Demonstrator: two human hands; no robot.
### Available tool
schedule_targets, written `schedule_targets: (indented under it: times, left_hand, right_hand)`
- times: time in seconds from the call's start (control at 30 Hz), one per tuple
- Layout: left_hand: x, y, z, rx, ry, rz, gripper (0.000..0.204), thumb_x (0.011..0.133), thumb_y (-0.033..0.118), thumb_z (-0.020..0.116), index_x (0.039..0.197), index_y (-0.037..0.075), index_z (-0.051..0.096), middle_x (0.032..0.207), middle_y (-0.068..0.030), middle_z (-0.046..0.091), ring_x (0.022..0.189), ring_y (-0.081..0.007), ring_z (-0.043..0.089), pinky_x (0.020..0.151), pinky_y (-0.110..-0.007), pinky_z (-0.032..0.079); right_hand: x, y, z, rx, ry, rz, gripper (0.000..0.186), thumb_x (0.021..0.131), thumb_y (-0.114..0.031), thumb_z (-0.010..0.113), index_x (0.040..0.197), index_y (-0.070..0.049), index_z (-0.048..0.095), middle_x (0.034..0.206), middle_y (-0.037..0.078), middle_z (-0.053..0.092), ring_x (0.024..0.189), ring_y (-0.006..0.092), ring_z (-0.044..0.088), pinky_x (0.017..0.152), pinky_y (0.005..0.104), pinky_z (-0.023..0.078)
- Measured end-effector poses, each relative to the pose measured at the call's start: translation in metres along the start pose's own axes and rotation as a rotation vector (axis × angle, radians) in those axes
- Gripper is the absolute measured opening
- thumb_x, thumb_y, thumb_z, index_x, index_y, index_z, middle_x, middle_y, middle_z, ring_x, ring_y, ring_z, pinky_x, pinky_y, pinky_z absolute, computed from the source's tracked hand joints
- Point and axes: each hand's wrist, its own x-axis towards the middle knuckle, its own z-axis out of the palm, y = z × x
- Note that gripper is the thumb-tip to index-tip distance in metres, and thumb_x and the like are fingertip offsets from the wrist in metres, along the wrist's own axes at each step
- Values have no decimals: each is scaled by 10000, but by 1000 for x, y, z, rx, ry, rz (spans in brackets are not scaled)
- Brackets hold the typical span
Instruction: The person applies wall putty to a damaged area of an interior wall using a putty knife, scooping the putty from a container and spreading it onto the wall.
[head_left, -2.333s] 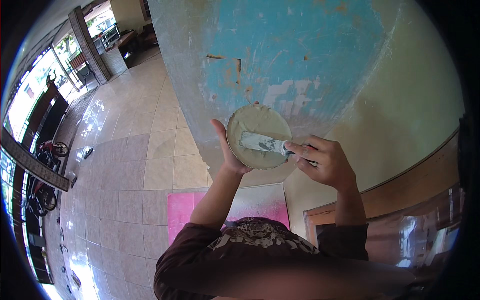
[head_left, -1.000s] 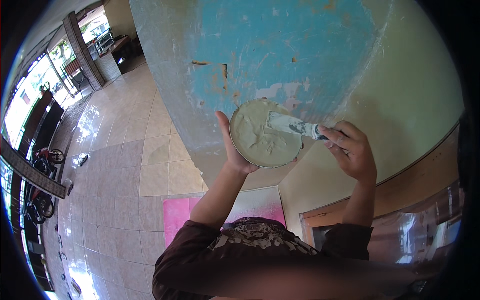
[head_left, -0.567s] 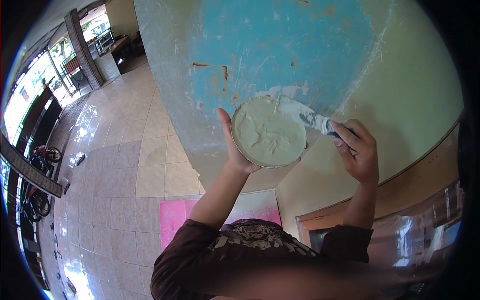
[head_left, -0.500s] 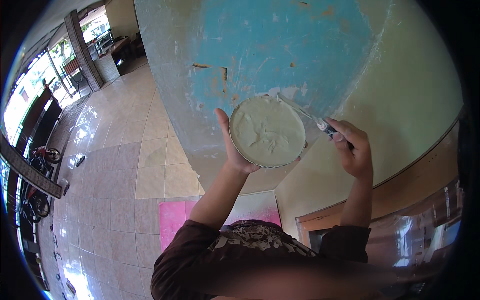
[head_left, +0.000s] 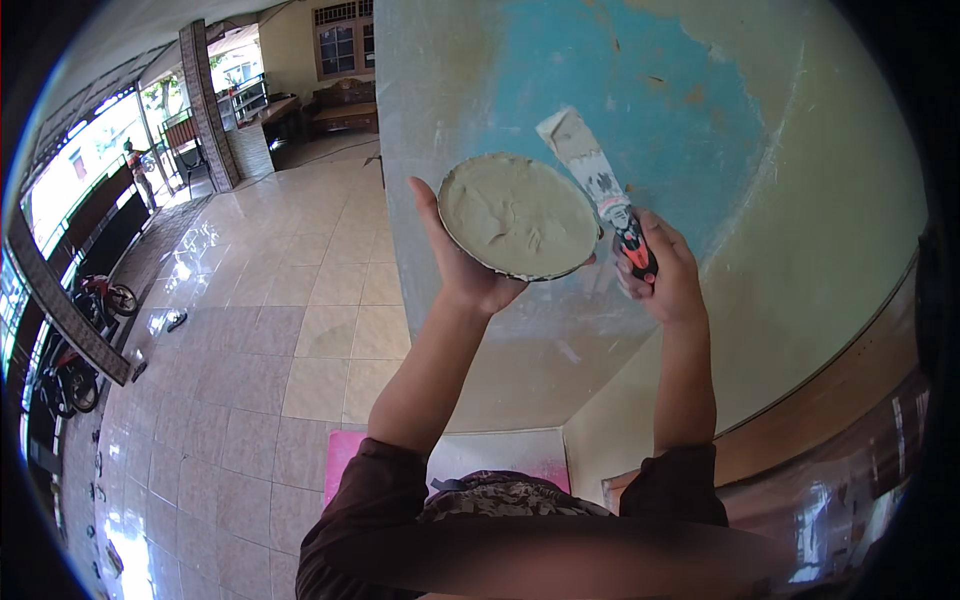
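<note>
A round, shallow container of pale grey-green putty rests on my left hand. The thumb lies along its left rim, while the other fingers are mostly hidden underneath. My right hand grips the black and red handle of a putty knife. Its putty-smeared blade points up and to the left, just beyond the container's right rim. Behind both hands stands a wall with a worn turquoise patch, chips and grey filled areas. Whether the blade touches the wall, I cannot tell.
A pink and white board lies below, by the wall corner. Wooden framing runs along the lower right. Tiled floor stretches left toward a pillar, a wooden bench and parked motorcycles. Someone stands far off near the gate.
The putty knife has lifted off the container's rim and turned its blade face into view. My right hand has moved left and the container slightly up. The view has shifted, showing more of the room.
</note>
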Motion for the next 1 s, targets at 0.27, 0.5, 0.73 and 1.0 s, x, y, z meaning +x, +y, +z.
schedule_targets:
  times: [0.27, 0.5, 0.73, 1.0]
  left_hand:
    - [-4, 27, -13, 20, -38, 4, 1183, 775, 998, 374, 1593, 145, 341, 1599, -281, 349, 1347, -645, 423, 980, -890, 352]
    - [10, 70, -12, 18, -82, 55, 1212, 764, 1013, 353, 1601, 137, 325, 1608, -271, 340, 1403, -640, 358, 1032, -879, 328]
    - [10, 118, 26, 137, -53, 249, 1209, 754, 1015, 369, 1569, 122, 341, 1597, -250, 346, 1407, -649, 337, 1107, -861, 270]
    - [-38, 171, 32, 240, -24, 367, 1202, 783, 987, 385, 1598, 106, 317, 1627, -248, 310, 1403, -700, 283, 1091, -841, 323]
  right_hand:
    - [14, -13, 34, -1064, 79, -727, 360, 1032, -163, 663, 1360, -15, 639, 991, 94, 662, 912, 176, 629, 822, 293, 512]
    - [66, -17, 78, -1182, 131, -905, 533, 971, -48, 706, 1479, -88, 550, 1144, 163, 656, 924, 303, 650, 840, 387, 549]
    - [199, -43, 109, -1318, 345, -1141, 615, 1029, -188, 622, 1589, -119, 379, 1096, 274, 633, 953, 439, 666, 791, 532, 563]
    - [268, -15, 183, -1244, 455, -1078, 655, 993, -113, 550, 1589, 9, 308, 1110, 329, 581, 994, 471, 628, 829, 541, 544]
